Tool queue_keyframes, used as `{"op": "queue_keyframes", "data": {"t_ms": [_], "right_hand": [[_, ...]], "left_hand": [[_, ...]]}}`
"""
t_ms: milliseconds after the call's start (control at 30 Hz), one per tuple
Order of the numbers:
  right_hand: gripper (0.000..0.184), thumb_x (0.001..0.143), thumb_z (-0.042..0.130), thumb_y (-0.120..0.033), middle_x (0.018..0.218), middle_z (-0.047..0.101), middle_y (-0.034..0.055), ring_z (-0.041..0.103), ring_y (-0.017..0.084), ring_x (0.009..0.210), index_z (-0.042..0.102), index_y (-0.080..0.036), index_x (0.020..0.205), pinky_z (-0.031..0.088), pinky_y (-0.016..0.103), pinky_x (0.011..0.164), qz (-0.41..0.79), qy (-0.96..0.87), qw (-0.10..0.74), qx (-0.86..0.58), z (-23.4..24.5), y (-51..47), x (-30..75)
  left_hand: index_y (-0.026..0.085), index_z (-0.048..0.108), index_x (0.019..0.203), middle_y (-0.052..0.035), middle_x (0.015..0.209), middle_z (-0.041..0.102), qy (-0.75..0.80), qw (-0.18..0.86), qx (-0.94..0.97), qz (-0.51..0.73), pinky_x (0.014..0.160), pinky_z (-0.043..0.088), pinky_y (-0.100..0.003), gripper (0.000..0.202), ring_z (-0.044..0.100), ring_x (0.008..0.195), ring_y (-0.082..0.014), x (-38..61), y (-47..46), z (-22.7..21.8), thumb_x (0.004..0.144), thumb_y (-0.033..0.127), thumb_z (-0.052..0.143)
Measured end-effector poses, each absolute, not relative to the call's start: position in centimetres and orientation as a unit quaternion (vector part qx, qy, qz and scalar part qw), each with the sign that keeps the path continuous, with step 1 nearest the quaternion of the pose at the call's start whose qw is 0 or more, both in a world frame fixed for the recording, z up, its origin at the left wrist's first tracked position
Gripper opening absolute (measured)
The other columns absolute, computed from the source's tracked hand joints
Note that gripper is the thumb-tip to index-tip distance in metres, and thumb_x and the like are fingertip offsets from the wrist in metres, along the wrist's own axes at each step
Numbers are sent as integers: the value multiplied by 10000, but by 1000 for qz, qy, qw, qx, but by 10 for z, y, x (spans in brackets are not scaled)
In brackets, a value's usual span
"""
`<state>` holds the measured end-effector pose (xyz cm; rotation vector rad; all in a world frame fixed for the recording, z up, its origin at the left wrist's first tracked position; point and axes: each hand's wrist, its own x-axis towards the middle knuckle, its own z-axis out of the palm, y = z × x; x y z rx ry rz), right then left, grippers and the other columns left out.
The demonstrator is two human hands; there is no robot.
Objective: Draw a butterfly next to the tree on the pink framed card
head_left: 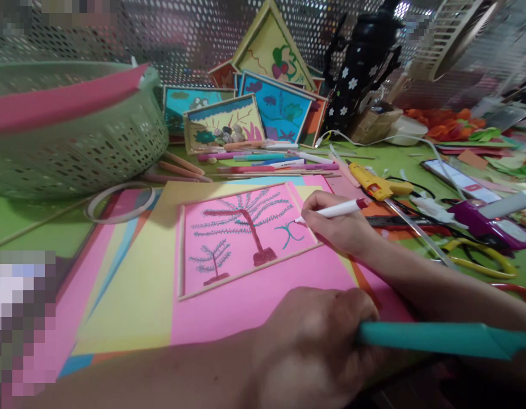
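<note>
My right hand [337,224] is closed around a white marker [335,210] with a dark red end. The marker's tip is at the pink drawing [237,267], by some teal curved lines at the right side. Thin wooden strips frame this drawing, which shows a large and a small brown-trunked tree with teal leaves. Closer to me, my left hand [322,341] is blurred and closed on a teal marker [433,338] that points off to the right. Beneath the drawing lie several coloured paper sheets [135,295], pink and yellow uppermost.
A green basket [96,147] stands at left, near a white ring [90,210]. Behind are framed pictures [284,108], several markers [271,162] and a black flowered flask [352,74]. A yellow glue gun [376,182], yellow-handled scissors [480,258] and a phone [459,179] lie right.
</note>
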<state>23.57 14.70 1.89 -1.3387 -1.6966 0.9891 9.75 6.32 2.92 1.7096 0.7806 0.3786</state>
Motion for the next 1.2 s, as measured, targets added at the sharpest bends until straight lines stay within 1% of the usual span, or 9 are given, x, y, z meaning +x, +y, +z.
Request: {"op": "queue_keyframes", "data": {"t_ms": [67,167,300,533,733,867,1000,1200], "right_hand": [[106,689,543,-278,475,439,-53,410,100,483,512,-221,604,268,237,431,384,-665,373,-521,18,147,236],[109,689,538,-282,474,439,-52,414,105,492,509,-224,601,274,242,442,381,-668,373,-519,17,148,236],[107,689,538,-276,478,444,-53,416,103,498,511,-221,600,281,244,454,378,-671,374,-517,17,148,236],[107,684,527,-271,471,435,-53,430,110,517,498,-224,593,287,244,462,374,-673,375,-516,18,148,236],[106,687,528,-259,469,431,-52,444,117,530,499,-226,591,290,246,470,368,-678,374,-515,17,148,236],[105,685,526,-252,472,433,-50,459,122,541,498,-225,588,301,248,478,364,-680,375,-515,18,148,236],[104,682,521,-253,471,430,-48,465,127,550,492,-228,586,305,249,481,359,-682,373,-517,19,148,236],[101,686,517,-250,475,435,-51,445,119,527,493,-227,591,301,251,481,355,-685,372,-516,18,147,237]], "left_hand": [[200,460,711,33,619,478,335,577,728,154,498,221,-255,269,350,526,-101,98,64,31,874,404,525],[198,449,710,30,618,479,330,574,734,150,505,216,-261,246,354,527,-101,98,64,30,875,370,512],[200,449,709,25,616,489,325,569,736,168,495,217,-263,291,352,521,-104,99,63,29,891,424,491],[195,446,718,40,632,478,317,570,741,161,506,235,-238,267,358,533,-90,97,64,30,908,374,503],[191,472,731,44,645,503,302,568,744,182,500,263,-224,293,395,541,-86,96,64,27,932,402,508],[185,473,724,49,635,493,303,560,750,180,491,259,-215,318,383,532,-79,97,64,28,941,413,517],[185,479,731,53,619,484,310,557,751,174,476,234,-215,270,364,506,-73,97,64,29,926,363,537],[194,482,746,65,629,480,294,563,750,185,489,239,-208,252,367,516,-71,96,65,28,931,355,538]]}}
